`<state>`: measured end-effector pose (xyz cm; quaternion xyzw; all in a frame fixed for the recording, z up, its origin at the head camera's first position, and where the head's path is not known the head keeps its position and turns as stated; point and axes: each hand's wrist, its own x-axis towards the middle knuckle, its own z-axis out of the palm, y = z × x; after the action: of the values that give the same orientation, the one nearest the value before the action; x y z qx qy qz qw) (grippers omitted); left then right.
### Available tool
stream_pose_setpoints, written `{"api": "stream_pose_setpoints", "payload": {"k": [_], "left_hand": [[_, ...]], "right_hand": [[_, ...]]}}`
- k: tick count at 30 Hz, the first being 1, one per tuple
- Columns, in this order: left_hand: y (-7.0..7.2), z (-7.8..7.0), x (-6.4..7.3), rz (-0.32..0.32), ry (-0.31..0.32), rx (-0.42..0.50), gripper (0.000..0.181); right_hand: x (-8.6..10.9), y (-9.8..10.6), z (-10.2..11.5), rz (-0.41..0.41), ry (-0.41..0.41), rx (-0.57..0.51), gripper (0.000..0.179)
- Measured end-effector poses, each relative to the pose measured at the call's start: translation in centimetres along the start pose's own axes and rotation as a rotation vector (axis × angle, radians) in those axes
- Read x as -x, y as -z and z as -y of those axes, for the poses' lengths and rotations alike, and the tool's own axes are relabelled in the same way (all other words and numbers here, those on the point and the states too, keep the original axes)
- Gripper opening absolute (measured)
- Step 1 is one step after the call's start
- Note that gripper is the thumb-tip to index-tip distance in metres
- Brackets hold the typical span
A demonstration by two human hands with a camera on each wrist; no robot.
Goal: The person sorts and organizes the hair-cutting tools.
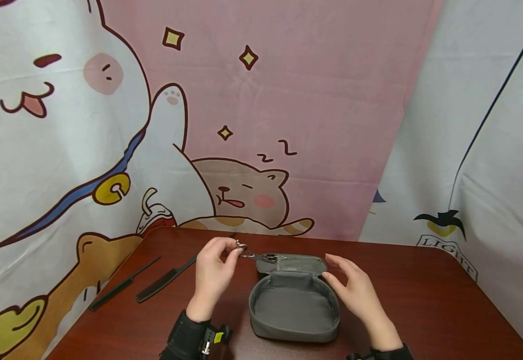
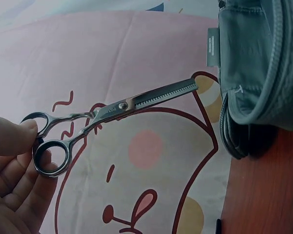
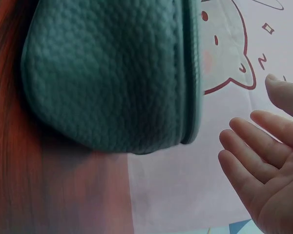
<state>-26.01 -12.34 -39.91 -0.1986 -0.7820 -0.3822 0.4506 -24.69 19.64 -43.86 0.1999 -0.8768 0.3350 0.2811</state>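
Observation:
My left hand (image 1: 215,272) pinches a pair of thinning scissors (image 2: 112,111) by the finger rings, between thumb and fingers. The scissors are silver with a toothed blade, and the blades point right, over the back of the case in the head view. A grey zippered case (image 1: 294,334) stands on the table with its lid (image 1: 306,263) folded back and its inside bare. Near the right side of the lid is my right hand (image 1: 356,290), fingers relaxed and holding nothing. In the right wrist view its palm (image 3: 283,190) faces the pebbled side of the case.
Left of the case lie a dark comb (image 1: 158,286) and a second dark comb with a thin tail (image 1: 113,294). The reddish-brown table (image 1: 405,300) ends at a cartoon-printed cloth backdrop (image 1: 333,125).

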Motion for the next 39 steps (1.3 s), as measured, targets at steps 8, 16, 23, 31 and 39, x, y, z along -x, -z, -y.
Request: {"api": "stream_pose_setpoints", "payload": {"k": [8, 16, 23, 31, 39], "left_hand": [[0.1, 0.6, 0.0, -0.017, 0.080, -0.007, 0.021], [0.3, 1.3, 0.0, -0.011, 0.193, 0.006, 0.016], [0.5, 1.9, 0.3, 0.000, 0.354, 0.047, 0.012], [0.7, 2.6, 0.2, 0.014, 0.594, 0.222, 0.008], [0.5, 3.9, 0.8, -0.004, 0.764, 0.375, 0.012]], "right_hand": [[0.1, 0.4, -0.8, 0.025, -0.069, -0.014, 0.041], [0.1, 0.6, -1.3, 0.066, -0.140, -0.033, 0.041], [0.4, 0.5, -1.7, 0.084, -0.160, -0.019, 0.042], [0.5, 0.6, -2.0, 0.088, -0.171, -0.040, 0.041], [0.6, 0.5, -2.6, 0.135, -0.237, -0.098, 0.041]]}}
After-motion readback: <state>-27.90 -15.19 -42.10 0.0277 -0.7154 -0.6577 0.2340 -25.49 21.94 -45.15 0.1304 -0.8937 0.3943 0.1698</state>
